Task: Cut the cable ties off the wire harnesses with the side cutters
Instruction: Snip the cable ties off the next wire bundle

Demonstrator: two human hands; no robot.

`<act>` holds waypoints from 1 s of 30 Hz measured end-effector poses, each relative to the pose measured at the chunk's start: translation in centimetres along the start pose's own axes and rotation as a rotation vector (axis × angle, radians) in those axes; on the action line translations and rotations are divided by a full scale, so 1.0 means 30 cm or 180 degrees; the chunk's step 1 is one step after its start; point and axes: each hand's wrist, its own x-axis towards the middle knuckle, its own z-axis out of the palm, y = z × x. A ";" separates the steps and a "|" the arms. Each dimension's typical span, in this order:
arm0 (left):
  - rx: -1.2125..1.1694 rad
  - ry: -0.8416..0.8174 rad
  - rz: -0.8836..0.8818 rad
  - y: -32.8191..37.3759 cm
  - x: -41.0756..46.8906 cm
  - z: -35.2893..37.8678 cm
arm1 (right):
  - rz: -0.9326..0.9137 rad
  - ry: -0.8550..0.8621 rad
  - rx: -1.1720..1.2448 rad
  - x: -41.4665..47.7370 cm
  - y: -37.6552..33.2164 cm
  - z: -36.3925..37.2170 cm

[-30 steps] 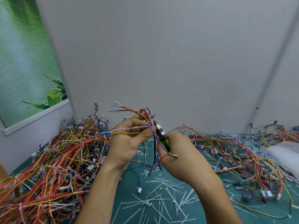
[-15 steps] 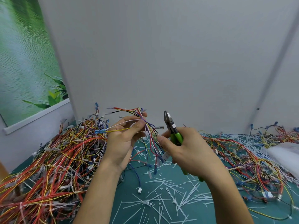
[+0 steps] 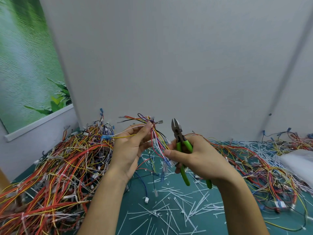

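Head view. Shows a small wire harness [image 3: 156, 141] held up above the table [image 3: 135, 209], between the two hands. Pinched near its upper end by thumb and fingers of the left hand [image 3: 130, 150], with a white and a yellow lead running out leftward to a blue connector [image 3: 106, 137]. Hangs from there with its long axis near vertical, leaning slightly down and to the right, with loose terminals fanned out at the top and lower ends dangling toward the table. Touched lower down, seemingly pinched, by thumb and fingertip of the right hand [image 3: 198, 160], with the rest of that hand wrapped round the green handles of the side cutters [image 3: 177, 133]. Cutters nose up and a little left, long axis steep, handles trailing down and right past the palm, jaws close to shut as far as can be told, just beside the bundle and clear of it. Reads as the searching step: spreading strands to find a tie, not cutting. Cannot make out any tie on this harness. Next, probably: find the strap, let go of the wires with the right thumb, tip the nose toward the bundle, slip one blade under the strap alone and spare the insulation. Plenty left to do, judging by the tied heap [image 3: 59, 163] at left. Cut cable ties [image 3: 169, 214] scattered across the table.
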 end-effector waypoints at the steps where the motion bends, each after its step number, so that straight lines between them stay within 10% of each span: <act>1: 0.0110 0.0005 -0.0037 0.001 0.001 -0.003 | -0.0001 0.0042 0.0050 0.002 0.001 0.000; 8: 0.1619 0.0121 -0.0076 -0.001 -0.004 -0.026 | 0.0055 0.0326 0.0178 0.017 0.017 0.011; 19: 0.0505 -0.0178 -0.0208 -0.005 -0.008 0.001 | -0.0117 -0.0040 -0.0165 0.022 0.018 0.056; 30: -0.0326 -0.0740 -0.0400 0.072 -0.013 -0.024 | 0.0334 0.0857 0.0224 0.071 0.096 0.010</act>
